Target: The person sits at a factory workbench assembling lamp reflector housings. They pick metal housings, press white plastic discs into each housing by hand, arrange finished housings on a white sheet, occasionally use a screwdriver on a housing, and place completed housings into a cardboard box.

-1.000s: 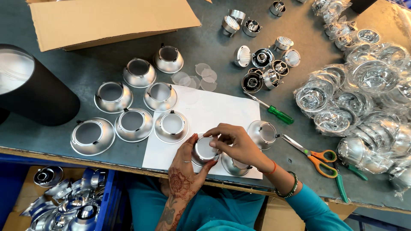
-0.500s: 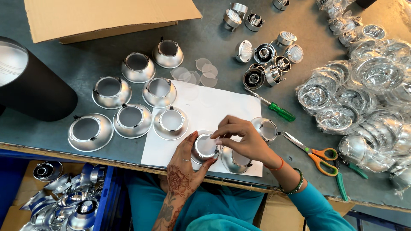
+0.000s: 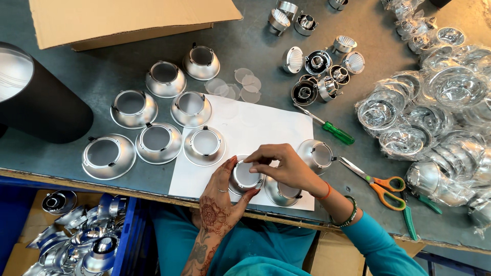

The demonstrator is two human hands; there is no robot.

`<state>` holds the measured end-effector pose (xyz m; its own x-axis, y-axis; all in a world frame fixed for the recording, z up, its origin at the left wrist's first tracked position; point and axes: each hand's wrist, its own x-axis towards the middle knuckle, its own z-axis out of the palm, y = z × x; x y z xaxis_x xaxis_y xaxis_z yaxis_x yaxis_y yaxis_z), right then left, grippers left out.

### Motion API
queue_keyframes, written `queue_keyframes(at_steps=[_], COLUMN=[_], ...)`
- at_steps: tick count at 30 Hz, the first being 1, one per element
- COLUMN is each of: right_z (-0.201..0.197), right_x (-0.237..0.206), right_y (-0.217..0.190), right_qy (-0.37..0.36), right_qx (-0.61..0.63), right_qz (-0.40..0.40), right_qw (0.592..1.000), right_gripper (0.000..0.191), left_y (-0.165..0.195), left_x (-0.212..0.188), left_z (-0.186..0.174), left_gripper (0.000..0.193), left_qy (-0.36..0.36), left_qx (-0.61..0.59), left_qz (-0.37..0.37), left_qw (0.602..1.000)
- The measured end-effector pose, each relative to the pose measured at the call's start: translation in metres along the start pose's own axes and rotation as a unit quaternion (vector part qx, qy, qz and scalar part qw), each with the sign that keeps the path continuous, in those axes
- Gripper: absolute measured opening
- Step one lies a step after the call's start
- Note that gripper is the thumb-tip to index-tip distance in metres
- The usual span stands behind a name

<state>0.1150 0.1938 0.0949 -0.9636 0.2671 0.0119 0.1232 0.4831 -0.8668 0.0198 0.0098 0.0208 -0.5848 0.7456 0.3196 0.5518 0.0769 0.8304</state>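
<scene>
The left hand [image 3: 221, 197] cups a silver reflector [image 3: 245, 176] at the near edge of the white sheet [image 3: 255, 128], fingers curled round its left side. The right hand [image 3: 286, 166] comes over the top, fingertips pinched on the rim; it seems to be pressing a clear disc into the opening, though the fingers hide the edge, so I cannot be sure.

To do this well, keep the reflector steady and level in the left hand, set the disc flat and centred, and press evenly around the rim, not on one side, touching only the edge so that the shiny face stays clean.

Count: seven reflectors [image 3: 156, 142] lie finished at left, mouths up. One more is in hand, one lies just under the right wrist [image 3: 283, 191] and one at the sheet's right edge [image 3: 316, 153]. About five loose discs [image 3: 243, 84] lie above the sheet. One green screwdriver [image 3: 327, 128], one pair of orange scissors [image 3: 376, 184]. Roughly ten small fittings [image 3: 319, 71] sit at top centre. The bagged reflectors [image 3: 434, 112] at right are too many and too overlapped to count. A carton [image 3: 128, 20] lies at top left.
</scene>
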Motion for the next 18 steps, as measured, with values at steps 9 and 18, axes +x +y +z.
queue_keyframes(at_steps=[9,18], right_z=[0.0,0.008], right_x=[0.005,-0.006], right_y=[-0.004,-0.014], right_qy=[-0.004,0.052], right_qx=[-0.073,-0.108], right_qz=[-0.002,0.004], right_qw=[0.997,0.993], right_gripper=[0.026,0.025], left_y=[-0.006,-0.002], left_x=[-0.003,0.0], left_z=[0.004,-0.001], left_gripper=[0.083,0.05], left_qy=[0.032,0.015], left_qx=[-0.006,0.024], left_qz=[0.063,0.072], left_qw=[0.997,0.997])
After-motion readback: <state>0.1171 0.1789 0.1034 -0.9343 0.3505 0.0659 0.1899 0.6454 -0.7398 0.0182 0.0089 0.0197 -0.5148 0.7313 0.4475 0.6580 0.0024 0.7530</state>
